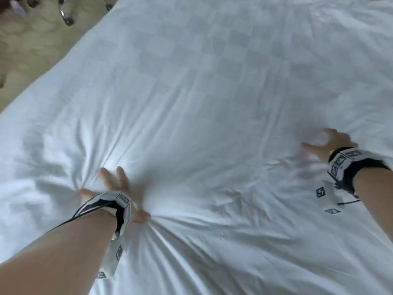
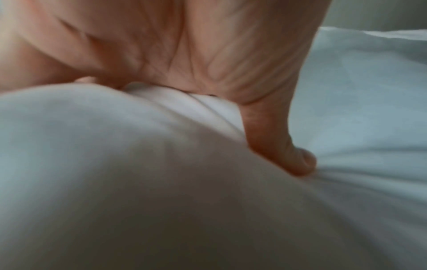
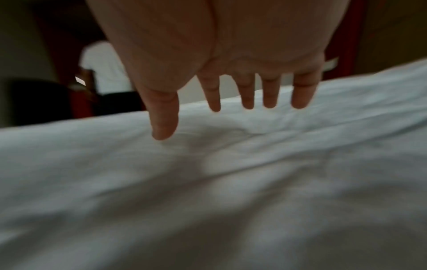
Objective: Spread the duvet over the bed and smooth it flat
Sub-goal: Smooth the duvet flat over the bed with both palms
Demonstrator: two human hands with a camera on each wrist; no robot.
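The white duvet (image 1: 212, 92) covers nearly the whole head view, lying spread over the bed with a faint woven check pattern across its far half. Its near half is creased: folds fan outward from two pressed spots, one under each hand, and shallow wrinkles run between them. The duvet's left edge runs diagonally from the lower left up toward the top, and beyond it lies a strip of beige floor (image 1: 32, 50). At the top left of that floor stand curved chrome legs (image 1: 66, 15) of some piece of furniture, too blurred to name.

Both forearms reach in from the bottom, each with a banded wrist rig bearing black-and-white square markers.

The left hand (image 1: 114, 186) lies palm down on the duvet at lower left, fingers straight and spread wide, the thumb out to the right. Creases bunch tightly around it. In the left wrist view the left hand (image 2: 184, 54) presses into the fabric, the thumb (image 2: 282, 151) dug into a fold and a rounded swell of duvet (image 2: 161, 182) rising in front of the camera.

The right hand (image 1: 333, 143) is at the right side, well apart from the left, fingers extended and splayed over the duvet. In the right wrist view the right hand (image 3: 219, 64) is flat-palmed with all fingers (image 3: 269, 95) straight and parted, holding nothing; whether the tips touch the duvet (image 3: 231, 182) I cannot tell. Behind the bed's far edge in that view stands a person in a white shirt (image 3: 101, 69), blurred, against dark furniture.
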